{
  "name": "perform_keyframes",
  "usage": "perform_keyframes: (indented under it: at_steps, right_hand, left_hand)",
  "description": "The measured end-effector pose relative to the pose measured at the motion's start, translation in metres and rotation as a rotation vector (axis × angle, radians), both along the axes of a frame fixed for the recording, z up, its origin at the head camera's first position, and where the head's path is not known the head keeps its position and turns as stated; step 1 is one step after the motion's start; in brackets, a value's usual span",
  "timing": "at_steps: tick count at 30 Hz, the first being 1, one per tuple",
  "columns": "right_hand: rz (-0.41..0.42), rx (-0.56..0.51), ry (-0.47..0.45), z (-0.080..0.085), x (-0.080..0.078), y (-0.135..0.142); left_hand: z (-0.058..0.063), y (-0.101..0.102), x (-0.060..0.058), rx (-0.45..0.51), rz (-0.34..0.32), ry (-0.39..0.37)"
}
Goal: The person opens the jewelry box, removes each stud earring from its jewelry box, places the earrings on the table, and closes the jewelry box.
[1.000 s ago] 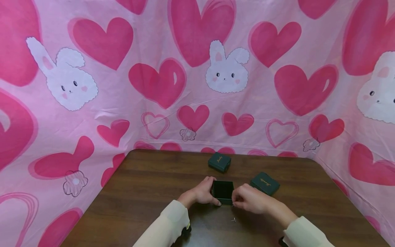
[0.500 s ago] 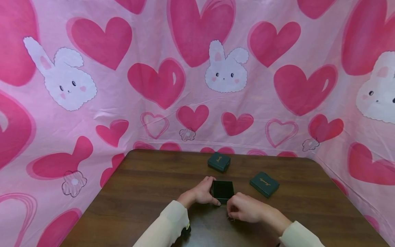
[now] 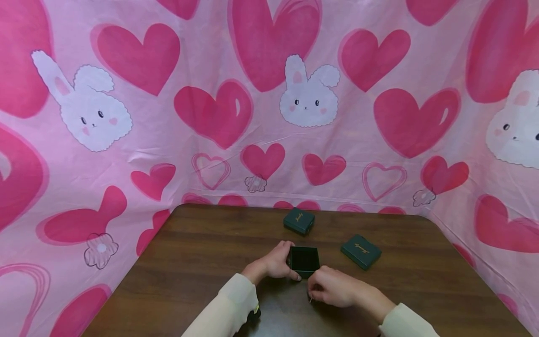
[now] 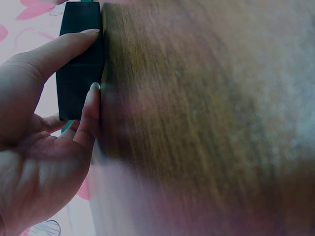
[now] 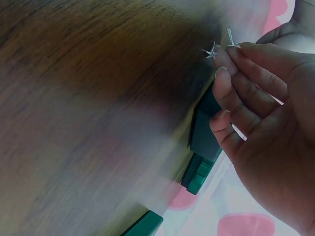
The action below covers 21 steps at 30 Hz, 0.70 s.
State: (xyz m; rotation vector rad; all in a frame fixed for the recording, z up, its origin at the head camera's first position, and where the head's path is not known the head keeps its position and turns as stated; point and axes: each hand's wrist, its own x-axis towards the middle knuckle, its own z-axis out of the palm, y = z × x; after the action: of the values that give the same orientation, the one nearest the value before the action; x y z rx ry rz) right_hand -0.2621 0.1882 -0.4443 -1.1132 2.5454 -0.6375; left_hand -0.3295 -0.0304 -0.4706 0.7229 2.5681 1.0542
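My left hand [image 3: 275,263] grips the left side of a topless dark green jewelry box [image 3: 305,274], its black inside facing up. In the left wrist view, thumb and fingers press along the wall of that box [image 4: 78,76]. Just in front of the box's right corner, my right hand [image 3: 334,286] is low over the table. Its thumb and index finger pinch a small silver stud earring [image 5: 234,44] in the right wrist view. A second, star-shaped silver stud [image 5: 211,51] is at the fingertips; whether it is held or only touched, I cannot tell.
A closed dark green box [image 3: 299,221] with gold lettering stands behind the held box. To the right lies a flatter green piece [image 3: 360,252], also gold-lettered. Both rest on the brown wooden table [image 3: 210,234], with pink heart-patterned cloth [image 3: 269,131] around it.
My right hand has moved from the box's right corner down toward the front, to where a stud lay on the table; that stud is now at the fingertips. The left hand stays put.
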Motion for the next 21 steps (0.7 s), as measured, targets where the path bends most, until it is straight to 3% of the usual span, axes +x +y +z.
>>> perform_keyframes:
  at_steps: [15,21]
  right_hand:
    - [-0.028,-0.017,-0.011,0.008,-0.001,0.005]
    - [-0.011,-0.023,0.027,0.013,-0.004,0.009]
  left_hand:
    - [0.000,-0.001,0.001,-0.002,0.008,-0.004]
    - [0.000,0.000,0.002,0.001,0.003,0.008]
